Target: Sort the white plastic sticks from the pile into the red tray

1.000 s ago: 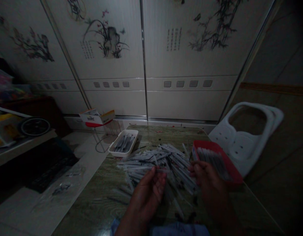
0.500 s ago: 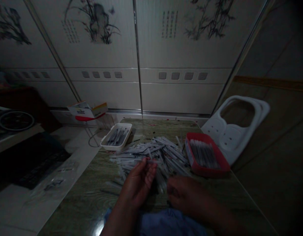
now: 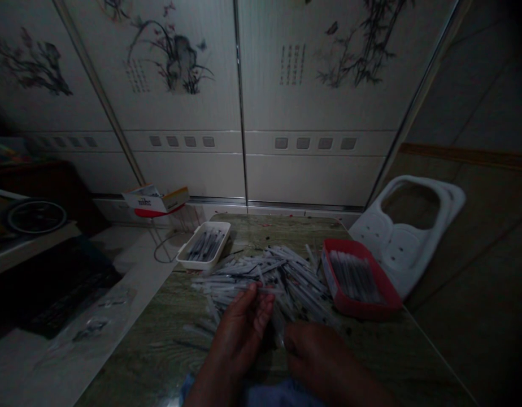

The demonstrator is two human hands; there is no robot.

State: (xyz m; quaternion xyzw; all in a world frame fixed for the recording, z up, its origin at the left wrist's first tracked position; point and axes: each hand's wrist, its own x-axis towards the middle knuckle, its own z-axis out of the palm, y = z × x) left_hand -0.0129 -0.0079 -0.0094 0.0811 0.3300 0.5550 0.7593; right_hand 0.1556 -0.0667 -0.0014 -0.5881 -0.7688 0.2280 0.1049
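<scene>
Dim room (image 3: 320, 181), greenish table (image 3: 142, 333), tubes (image 3: 304, 278), left hand (image 3: 246, 322) holding one, right hand's (image 3: 314, 346) grip unclear

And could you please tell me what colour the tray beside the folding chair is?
The tray is red, showing best in the head view.

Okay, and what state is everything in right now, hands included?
Left hand: pinching a thin clear tube.
Right hand: fingers curled, contents hidden.
Loose tubes: heaped untidily on the table.
White tray: open, upright, partly filled with dark-cored sticks.
Red tray: open, upright, holding sticks lined up side by side.
Printed box: open on top.
Patterned door panels: closed.
</scene>
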